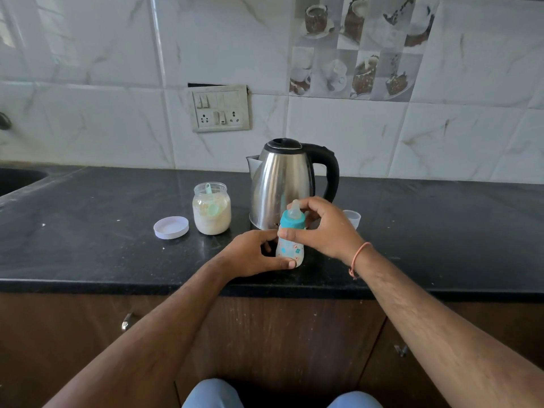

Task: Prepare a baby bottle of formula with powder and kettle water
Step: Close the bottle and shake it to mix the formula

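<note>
A small baby bottle [290,251] with a teal collar and clear teat stands upright on the black counter [117,248], near its front edge. My left hand [253,254] grips the bottle's lower body from the left. My right hand [321,228] curls round the teal collar from the right, fingers behind the teat. Behind the bottle stands a steel kettle [282,184] with a black lid and handle. To its left is an open glass jar [211,209] of pale powder with a green scoop inside.
The jar's white lid [171,227] lies flat left of the jar. A small clear cap [352,217] sits right of the kettle, partly behind my right hand. A sink edge [17,179] is at far left. A wall socket panel [220,108] is above.
</note>
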